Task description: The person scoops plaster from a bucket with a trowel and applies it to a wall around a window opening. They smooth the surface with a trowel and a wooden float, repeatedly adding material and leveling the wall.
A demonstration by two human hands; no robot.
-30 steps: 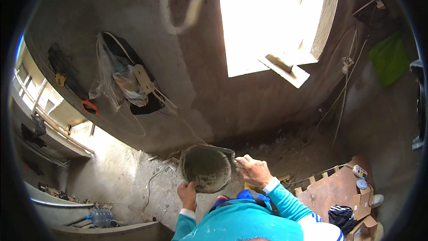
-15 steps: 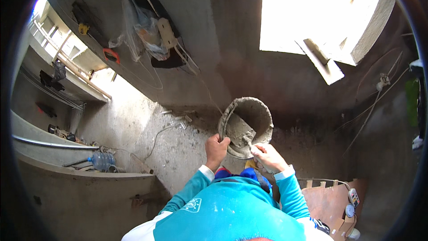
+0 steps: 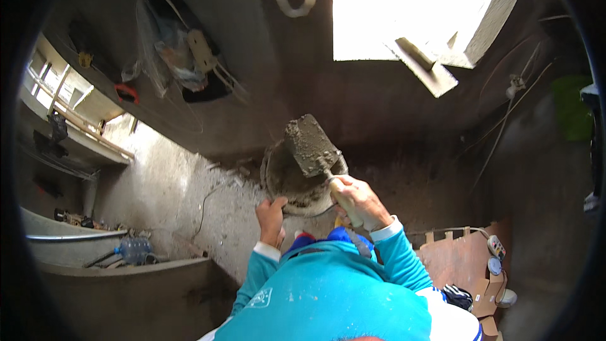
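Note:
My right hand (image 3: 360, 202) is closed around the pale handle of a trowel (image 3: 310, 145). Wet grey mortar covers the square blade, which is raised over a round bucket (image 3: 270, 180). The bucket's inner wall is coated with mortar, and some of it lies at the bottom; the blade hides part of the far rim. With my left hand (image 3: 271, 220) I grip the near left rim of the bucket, thumb over the edge.
Ahead is a grey wall with a bright opening, where a board (image 3: 424, 66) juts out. Plastic bags (image 3: 173, 57) hang at the wall's left. A blue water bottle (image 3: 134, 251) lies left. At lower right stands a brownish panel (image 3: 451, 262) with a power strip (image 3: 496, 247).
The trowel has come up out of the bucket with mortar on its blade. The whole view has shifted, so the bucket appears further left; my left hand stays on its rim.

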